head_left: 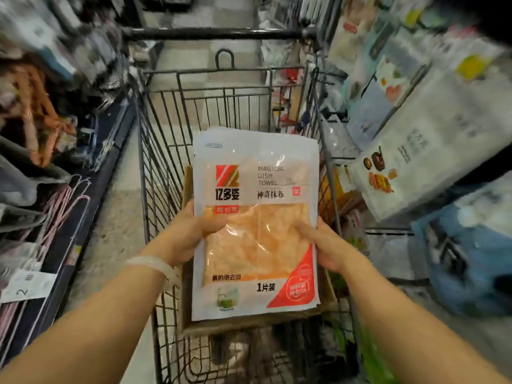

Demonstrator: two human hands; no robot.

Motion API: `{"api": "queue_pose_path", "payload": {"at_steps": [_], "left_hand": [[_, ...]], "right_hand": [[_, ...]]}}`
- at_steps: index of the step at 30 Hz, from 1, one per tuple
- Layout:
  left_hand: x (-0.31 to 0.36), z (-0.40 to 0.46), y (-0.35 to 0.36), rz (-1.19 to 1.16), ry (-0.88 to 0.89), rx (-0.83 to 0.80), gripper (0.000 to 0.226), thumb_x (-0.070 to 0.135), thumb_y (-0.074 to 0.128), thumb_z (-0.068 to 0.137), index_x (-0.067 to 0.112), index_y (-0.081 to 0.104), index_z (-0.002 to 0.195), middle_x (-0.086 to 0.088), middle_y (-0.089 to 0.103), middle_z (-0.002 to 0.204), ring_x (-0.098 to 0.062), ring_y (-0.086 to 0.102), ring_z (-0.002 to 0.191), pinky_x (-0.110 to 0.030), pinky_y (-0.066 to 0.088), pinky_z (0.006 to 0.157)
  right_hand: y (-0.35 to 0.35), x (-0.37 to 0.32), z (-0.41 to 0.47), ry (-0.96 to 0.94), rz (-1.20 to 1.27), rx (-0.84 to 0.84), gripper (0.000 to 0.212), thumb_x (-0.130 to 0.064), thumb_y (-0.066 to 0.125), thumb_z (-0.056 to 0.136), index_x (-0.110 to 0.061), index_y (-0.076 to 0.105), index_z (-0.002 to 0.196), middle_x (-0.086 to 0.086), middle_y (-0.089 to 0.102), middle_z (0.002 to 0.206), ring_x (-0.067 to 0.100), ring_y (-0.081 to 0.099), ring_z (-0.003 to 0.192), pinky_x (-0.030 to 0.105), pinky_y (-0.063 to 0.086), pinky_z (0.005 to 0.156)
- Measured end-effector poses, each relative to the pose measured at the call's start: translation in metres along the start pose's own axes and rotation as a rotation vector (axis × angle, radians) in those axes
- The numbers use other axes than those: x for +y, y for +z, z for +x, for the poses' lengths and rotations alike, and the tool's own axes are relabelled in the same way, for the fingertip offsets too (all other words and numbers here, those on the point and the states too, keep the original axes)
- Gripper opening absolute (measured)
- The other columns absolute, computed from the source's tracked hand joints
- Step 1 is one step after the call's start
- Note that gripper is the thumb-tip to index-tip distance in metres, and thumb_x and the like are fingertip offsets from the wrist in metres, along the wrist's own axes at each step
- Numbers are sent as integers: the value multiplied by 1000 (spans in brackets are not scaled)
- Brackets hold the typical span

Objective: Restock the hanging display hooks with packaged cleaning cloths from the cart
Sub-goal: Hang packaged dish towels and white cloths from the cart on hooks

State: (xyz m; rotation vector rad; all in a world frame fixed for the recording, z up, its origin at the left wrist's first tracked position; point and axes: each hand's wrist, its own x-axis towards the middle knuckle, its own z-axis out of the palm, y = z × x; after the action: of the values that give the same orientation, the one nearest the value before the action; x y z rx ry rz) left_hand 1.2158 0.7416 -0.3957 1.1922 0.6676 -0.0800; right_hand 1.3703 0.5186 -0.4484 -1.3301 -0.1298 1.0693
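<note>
Gripping the cloth pack (256, 225) over the cart (163, 151): left hand (191, 231); right hand (324, 245).

I see glossy clear plastic on the cloth packet (256, 223) — fuzzy orange cloth inside. The cart (166, 139) is dark wire metal; a matt brown cardboard box (249, 325) sits under the packet.

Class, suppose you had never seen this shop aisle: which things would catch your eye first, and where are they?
First, the stack of dish towel packs at centre, orange cloth showing through the wrapper, gripped at its sides by the left hand and right hand. Under it lies the wire cart, with blurred hanging goods on the right.
</note>
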Motion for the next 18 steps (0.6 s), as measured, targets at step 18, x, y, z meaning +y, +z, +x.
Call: {"api": "queue_pose_path", "payload": {"at_steps": [18], "left_hand": [[40, -165, 144, 212, 413, -390, 54, 6, 77, 62, 12, 63, 113, -14, 73, 104, -31, 70, 95, -38, 60, 68]], "right_hand": [[49, -46, -305, -512, -208, 627, 56, -13, 82, 68, -18, 58, 119, 8, 67, 115, 22, 64, 105, 44, 52, 91]]}}
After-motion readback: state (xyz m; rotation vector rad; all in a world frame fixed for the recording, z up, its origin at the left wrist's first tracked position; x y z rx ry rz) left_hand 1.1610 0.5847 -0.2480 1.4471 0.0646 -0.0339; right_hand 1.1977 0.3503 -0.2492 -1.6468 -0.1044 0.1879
